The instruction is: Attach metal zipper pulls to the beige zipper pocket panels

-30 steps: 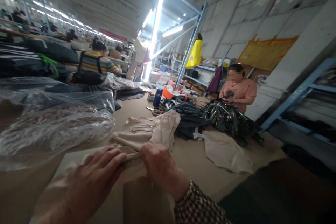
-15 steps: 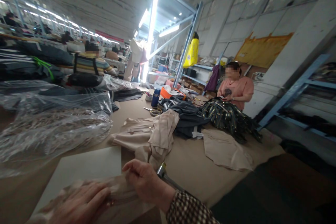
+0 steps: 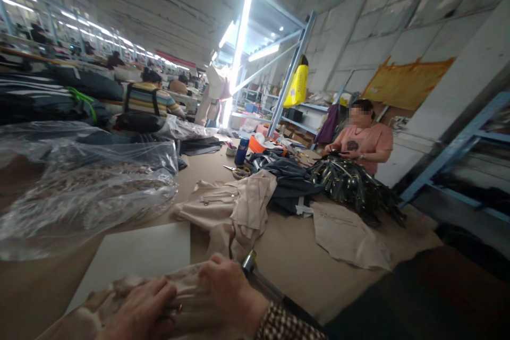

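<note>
A beige garment piece (image 3: 189,305) with a zipper lies in front of me, bunched at its left part and partly over a white board (image 3: 139,249). My left hand (image 3: 145,308) rests on this cloth with its fingers stretched out along the zipper. Curled fingers of my right hand (image 3: 231,289) grip the cloth near its upper right edge. Just beyond the right wrist lies a hammer (image 3: 249,263) with a metal head, a yellow tip and a dark handle.
More beige pieces (image 3: 223,199) lie ahead, with scissors (image 3: 235,171) and a blue bottle (image 3: 241,152) behind. Clear plastic sheeting (image 3: 99,191) covers goods at left. Dark zipper strips (image 3: 350,186) heap up at right before a person in a pink shirt (image 3: 368,143).
The view has shifted slightly, so the table and shelves appear a little further right and lower. Both my hands stay on the beige garment piece; more of its zipper area shows between them.
</note>
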Available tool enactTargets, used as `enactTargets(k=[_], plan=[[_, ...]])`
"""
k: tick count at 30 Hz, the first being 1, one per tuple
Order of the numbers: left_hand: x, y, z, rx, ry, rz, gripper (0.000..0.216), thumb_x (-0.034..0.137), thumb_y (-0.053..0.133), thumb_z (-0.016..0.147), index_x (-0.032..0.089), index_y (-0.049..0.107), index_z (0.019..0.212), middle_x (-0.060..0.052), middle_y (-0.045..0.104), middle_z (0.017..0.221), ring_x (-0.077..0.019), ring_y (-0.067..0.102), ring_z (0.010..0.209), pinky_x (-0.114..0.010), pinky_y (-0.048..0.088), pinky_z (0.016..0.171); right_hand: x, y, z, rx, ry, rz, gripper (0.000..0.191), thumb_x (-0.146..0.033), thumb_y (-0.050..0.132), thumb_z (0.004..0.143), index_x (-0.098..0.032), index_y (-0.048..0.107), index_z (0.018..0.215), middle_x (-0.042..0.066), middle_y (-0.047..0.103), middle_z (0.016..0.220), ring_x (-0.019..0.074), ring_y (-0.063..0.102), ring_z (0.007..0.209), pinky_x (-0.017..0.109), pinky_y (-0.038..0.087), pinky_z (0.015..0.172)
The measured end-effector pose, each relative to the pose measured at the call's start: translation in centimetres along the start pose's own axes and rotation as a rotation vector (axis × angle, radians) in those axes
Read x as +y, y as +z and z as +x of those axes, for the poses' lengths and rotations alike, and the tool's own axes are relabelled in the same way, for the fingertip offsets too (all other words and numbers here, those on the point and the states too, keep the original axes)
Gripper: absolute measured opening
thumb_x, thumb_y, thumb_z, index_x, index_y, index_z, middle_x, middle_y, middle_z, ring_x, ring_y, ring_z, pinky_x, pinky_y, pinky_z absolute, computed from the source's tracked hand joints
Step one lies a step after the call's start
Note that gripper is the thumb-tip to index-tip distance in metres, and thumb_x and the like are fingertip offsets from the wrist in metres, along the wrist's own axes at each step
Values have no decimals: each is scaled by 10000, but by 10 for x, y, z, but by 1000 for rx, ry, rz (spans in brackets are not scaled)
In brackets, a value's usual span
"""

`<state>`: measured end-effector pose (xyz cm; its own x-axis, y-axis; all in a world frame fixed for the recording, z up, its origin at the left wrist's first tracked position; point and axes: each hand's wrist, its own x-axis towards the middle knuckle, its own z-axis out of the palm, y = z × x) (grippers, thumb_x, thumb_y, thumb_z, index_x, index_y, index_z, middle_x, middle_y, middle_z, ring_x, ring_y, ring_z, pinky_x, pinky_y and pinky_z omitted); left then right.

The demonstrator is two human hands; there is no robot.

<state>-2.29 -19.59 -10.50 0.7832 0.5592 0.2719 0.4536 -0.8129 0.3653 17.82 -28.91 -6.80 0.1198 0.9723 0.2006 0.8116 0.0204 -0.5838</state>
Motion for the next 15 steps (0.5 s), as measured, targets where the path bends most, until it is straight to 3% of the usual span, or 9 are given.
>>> enactTargets(k=[2, 4, 7, 9, 15], plan=[[6, -5, 8, -108, -52, 32, 161, 99, 565, 720, 207, 647, 807, -42, 696, 925, -227, 644, 905, -325, 480, 822, -4, -3, -5, 47, -156, -178, 112, -184, 619, 890, -235, 690, 960, 45, 649, 1205, 239, 542, 1143, 419, 388, 1014], [15, -13, 13, -186, -79, 61, 120, 108, 537, 752, 181, 622, 796, -56, 679, 889, -226, 634, 867, -329, 473, 787, -12, -5, -11, 54, -313, -351, 100, -270, 582, 947, -262, 656, 1013, 21, 663, 1194, 226, 537, 1158, 431, 336, 1056], [27, -29, 17, -237, -44, 122, 171, 88, 483, 815, 150, 639, 849, -96, 671, 901, -224, 634, 827, -345, 484, 772, -19, -6, -17, -94, -347, -463, 114, -232, 590, 939, -231, 640, 1042, 24, 705, 981, 196, 607, 932, 367, 399, 912], [29, -36, 17, -278, -28, 143, 158, 112, 504, 839, 139, 652, 890, -113, 674, 931, -235, 640, 855, -358, 490, 798, -15, -4, -15, -205, -327, -526, 86, -170, 580, 924, -196, 661, 936, 51, 703, 901, 214, 611, 871, 363, 399, 845], [25, -39, 6, -276, -24, 224, 179, 115, 487, 891, 114, 658, 945, -137, 668, 955, -270, 646, 897, -408, 503, 823, 7, 5, -7, -222, -333, -460, 191, -178, 511, 967, -191, 647, 834, 54, 667, 848, 203, 589, 808, 319, 396, 752]])
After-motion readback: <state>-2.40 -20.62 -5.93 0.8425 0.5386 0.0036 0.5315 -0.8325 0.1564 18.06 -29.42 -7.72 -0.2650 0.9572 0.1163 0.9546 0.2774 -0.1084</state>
